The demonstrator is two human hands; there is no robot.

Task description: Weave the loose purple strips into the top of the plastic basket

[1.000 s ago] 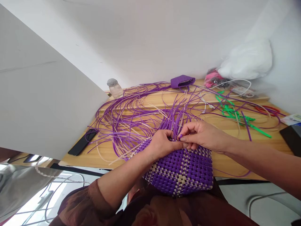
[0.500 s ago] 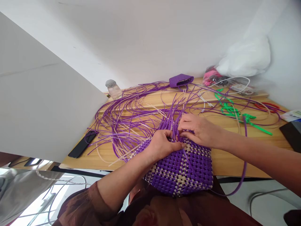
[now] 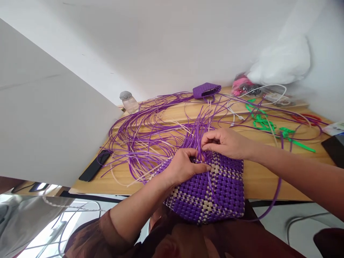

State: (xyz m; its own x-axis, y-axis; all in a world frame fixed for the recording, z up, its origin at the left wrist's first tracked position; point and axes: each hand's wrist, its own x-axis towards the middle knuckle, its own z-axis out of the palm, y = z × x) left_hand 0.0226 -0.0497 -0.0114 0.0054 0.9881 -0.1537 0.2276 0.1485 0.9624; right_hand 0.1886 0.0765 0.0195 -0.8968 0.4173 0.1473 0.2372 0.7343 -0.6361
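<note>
A purple and cream woven basket [image 3: 228,190] rests tilted against my lap and the table's front edge. Many loose purple strands [image 3: 197,130] stick up from its upper rim. My left hand [image 3: 185,165] grips that rim, thumb pressed on the weave and fingers behind it. Close beside it, my right hand [image 3: 224,143] pinches at the base of the strands, thumb and forefinger together around a purple strand. The exact strand tip is hidden between the fingers. One long purple strand loops below my right forearm.
Loose purple and cream strands spread over the wooden table [image 3: 258,182]. A small purple woven piece [image 3: 206,91] lies at the back, near a bottle [image 3: 129,103]. Green strips [image 3: 262,120], a white cable [image 3: 282,89] and a white plastic bag [image 3: 282,64] are to the right. A black phone-like object [image 3: 94,166] lies left.
My right hand has shifted slightly left and up at the strands, its thumb and forefinger drawing closer together. My left hand keeps its hold on the basket.
</note>
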